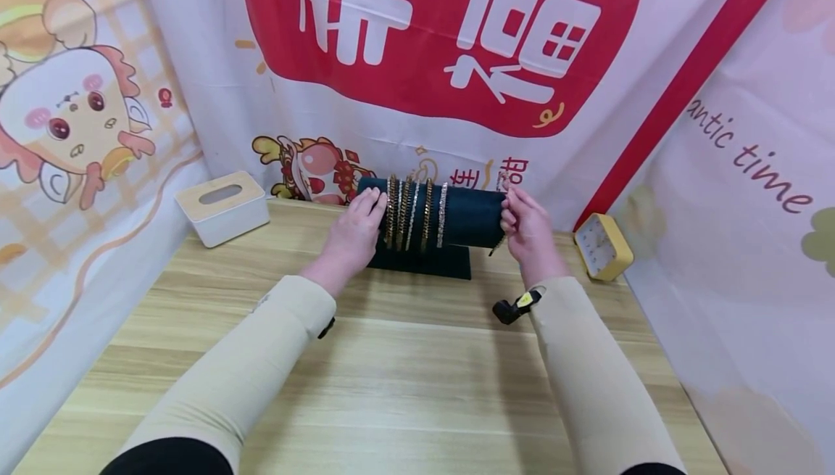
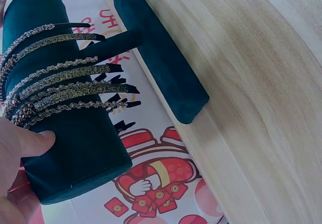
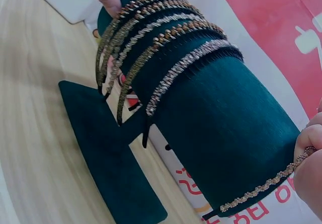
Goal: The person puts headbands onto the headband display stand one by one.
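A dark green velvet headband stand (image 1: pixel 472 217) has a horizontal roll on a post above a flat base (image 3: pixel 108 153). Several beaded headbands (image 3: pixel 176 70), gold and silver toned, arch over the roll's left and middle part, their black tips hanging below. My left hand (image 1: pixel 352 232) grips the roll's left end, the thumb lying on the velvet beside the outermost headband in the left wrist view. At the opposite end, my right hand (image 1: pixel 530 228) pinches another beaded headband (image 3: pixel 259 189), which crosses the roll's end edge. Part of that headband is hidden behind my fingers.
On the wooden table (image 1: pixel 404 388), a white tissue box (image 1: pixel 228 214) with a wood-look lid stands at the back left. A yellow clock (image 1: pixel 603 246) is at the right edge. Printed cloth (image 1: pixel 430 91) hangs close behind the stand.
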`<state>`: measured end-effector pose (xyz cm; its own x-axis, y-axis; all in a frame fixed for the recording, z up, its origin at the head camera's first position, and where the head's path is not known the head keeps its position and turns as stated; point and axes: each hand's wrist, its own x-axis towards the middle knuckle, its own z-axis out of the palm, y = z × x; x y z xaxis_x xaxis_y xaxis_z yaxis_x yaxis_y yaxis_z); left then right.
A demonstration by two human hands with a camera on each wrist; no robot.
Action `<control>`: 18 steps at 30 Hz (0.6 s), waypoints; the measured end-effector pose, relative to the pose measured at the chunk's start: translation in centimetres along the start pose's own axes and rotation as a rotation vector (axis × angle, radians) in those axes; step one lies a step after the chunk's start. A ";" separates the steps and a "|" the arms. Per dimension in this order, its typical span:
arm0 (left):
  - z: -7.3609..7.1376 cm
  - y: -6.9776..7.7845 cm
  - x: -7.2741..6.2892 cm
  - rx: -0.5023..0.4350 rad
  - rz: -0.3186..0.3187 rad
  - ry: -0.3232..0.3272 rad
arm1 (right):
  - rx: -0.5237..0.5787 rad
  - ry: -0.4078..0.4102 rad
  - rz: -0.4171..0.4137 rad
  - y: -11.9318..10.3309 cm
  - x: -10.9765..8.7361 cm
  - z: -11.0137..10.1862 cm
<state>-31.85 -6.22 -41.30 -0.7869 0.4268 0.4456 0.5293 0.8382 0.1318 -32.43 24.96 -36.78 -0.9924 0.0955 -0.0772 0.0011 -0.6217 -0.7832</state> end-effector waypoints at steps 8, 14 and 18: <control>0.3 -0.3 0.0 -0.007 0.013 0.034 | -0.060 0.000 -0.001 0.5 0.2 0.8; 0.3 -0.2 0.0 -0.013 0.014 0.037 | -0.088 0.033 -0.011 0.7 0.7 1.4; 0.2 -0.1 0.0 -0.016 0.009 0.030 | -0.097 0.044 -0.005 0.7 1.1 1.5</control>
<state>-31.97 -6.22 -41.46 -0.7720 0.4241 0.4735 0.5417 0.8286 0.1412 -33.67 23.47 -36.44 -0.9860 0.1341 -0.0987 0.0101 -0.5436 -0.8393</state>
